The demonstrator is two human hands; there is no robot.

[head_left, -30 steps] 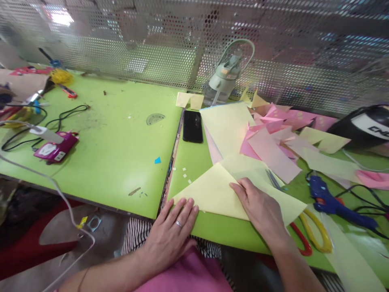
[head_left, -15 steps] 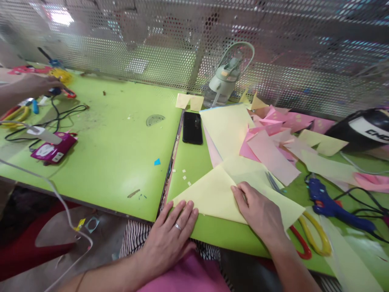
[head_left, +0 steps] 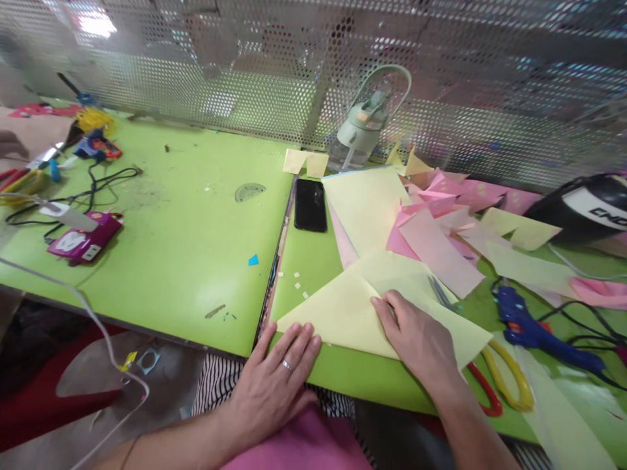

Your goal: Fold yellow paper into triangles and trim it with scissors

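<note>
A pale yellow sheet of paper (head_left: 337,305), folded over at an angle, lies near the table's front edge. My left hand (head_left: 279,375), with a ring on one finger, rests flat on its left corner and lower edge, fingers stretched out. My right hand (head_left: 416,339) is closed at the middle of the sheet, thumb and bent forefinger against the folded layer; its other fingers are curled underneath and partly hidden. Scissors with a red and yellow handle (head_left: 512,382) lie partly under the sheet, right of my right hand. More yellow paper (head_left: 367,202) lies behind the fold.
Behind stand a phone (head_left: 310,205), a water bottle (head_left: 360,134) and a heap of pink paper pieces (head_left: 441,228). A blue glue gun (head_left: 533,329) lies right. Left are a protractor (head_left: 249,191), a purple power strip (head_left: 85,238) and a co-worker's hand (head_left: 12,143).
The co-worker's hand has drawn back to the left edge, away from the blue and red tool. My own hands and the folded sheet have barely moved.
</note>
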